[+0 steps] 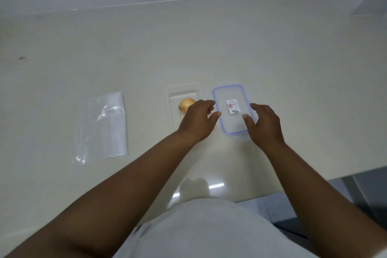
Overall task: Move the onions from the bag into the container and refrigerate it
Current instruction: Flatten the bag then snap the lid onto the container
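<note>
Onion [185,104] was seen in the container [170,109]; lid [233,109] lay beside it at 3 o'clock. Left hand [199,120] and right hand [265,124] were spread apart around the lid, nothing gripped. Bag [104,128] was flat on the table [62,58], 9 o'clock.

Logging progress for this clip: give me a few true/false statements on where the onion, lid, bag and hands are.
1. An onion lies in the open container. True.
2. The lid is snapped onto the container. False: it lies on the counter, right of it.
3. The bag still holds onions. False: it lies flat and looks empty.
4. The left hand and right hand flank the lid. True.
</note>
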Demonstrator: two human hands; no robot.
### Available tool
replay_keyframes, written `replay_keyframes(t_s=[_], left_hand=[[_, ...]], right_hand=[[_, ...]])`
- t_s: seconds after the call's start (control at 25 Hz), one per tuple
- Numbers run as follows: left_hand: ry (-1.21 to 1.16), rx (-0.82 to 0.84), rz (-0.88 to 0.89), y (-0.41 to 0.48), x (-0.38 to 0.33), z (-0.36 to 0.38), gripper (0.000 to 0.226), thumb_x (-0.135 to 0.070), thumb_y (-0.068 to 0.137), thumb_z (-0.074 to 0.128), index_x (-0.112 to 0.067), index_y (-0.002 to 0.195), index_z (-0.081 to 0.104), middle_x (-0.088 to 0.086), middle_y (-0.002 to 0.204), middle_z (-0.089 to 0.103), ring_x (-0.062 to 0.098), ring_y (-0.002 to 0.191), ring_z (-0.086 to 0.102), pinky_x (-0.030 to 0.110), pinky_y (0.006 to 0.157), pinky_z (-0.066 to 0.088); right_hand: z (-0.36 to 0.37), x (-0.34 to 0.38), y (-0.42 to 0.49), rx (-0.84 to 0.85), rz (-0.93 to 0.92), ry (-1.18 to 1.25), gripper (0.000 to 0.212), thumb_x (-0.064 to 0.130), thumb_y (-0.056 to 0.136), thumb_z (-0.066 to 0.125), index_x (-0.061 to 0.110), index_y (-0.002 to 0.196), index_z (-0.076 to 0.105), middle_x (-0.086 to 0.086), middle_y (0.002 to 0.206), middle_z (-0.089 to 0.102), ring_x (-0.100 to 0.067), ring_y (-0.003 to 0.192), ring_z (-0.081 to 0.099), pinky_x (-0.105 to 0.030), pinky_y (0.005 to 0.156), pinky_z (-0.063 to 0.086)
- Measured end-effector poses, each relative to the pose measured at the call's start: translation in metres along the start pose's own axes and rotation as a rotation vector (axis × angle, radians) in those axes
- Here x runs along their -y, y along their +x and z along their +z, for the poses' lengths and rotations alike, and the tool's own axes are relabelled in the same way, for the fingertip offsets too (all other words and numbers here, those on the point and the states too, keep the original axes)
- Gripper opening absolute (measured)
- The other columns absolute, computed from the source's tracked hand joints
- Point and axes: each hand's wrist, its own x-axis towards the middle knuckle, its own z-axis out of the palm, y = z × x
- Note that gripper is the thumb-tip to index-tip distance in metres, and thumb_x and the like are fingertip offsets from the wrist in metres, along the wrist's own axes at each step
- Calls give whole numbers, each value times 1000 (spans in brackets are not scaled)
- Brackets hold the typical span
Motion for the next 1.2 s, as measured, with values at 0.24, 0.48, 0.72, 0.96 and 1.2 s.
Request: replay_keyframes(t_s=[0.24,0.48,0.72,0.96,1.2], left_hand=[[281,205,-363,55,-31,71,51,-38,93,53,-6,132,44,20,136,43,37,125,42,40,99,38],[310,176,-466,61,-28,101,45,-37,94,52,-9,129,45,16,138,36,38,123,40,41,98,38],[141,58,-497,59,-20,96,49,-29,91,57,-6,133,47,16,141,36,36,123,47,37,103,37],[-81,41,-547,54,-18,94,59,-32,89,61,-6,140,42,15,145,44,31,130,46,35,103,38],[-349,-150,-554,47,-27,74,59,-31,81,71,-8,131,49,10,116,65,30,108,64,42,97,49]], right_hand=[[-3,-43,55,197,338,-82,50,36,85,67,1,120,59,-15,122,63,-31,116,57,-31,93,42],[6,-49,63,275,412,-42,40,43,78,73,5,90,63,-10,89,65,-32,93,60,-27,66,42],[-1,-67,53,302,585,211,42,39,67,83,6,80,61,-6,79,58,-26,75,57,-31,67,46],[-25,-78,40,152,644,909,30,-1,76,74,13,79,47,-21,82,67,-30,70,73,-37,69,60],[-45,-62,35,181,538,1051,34,-1,80,71,6,110,56,-12,75,73,-27,67,69,-37,75,59]])
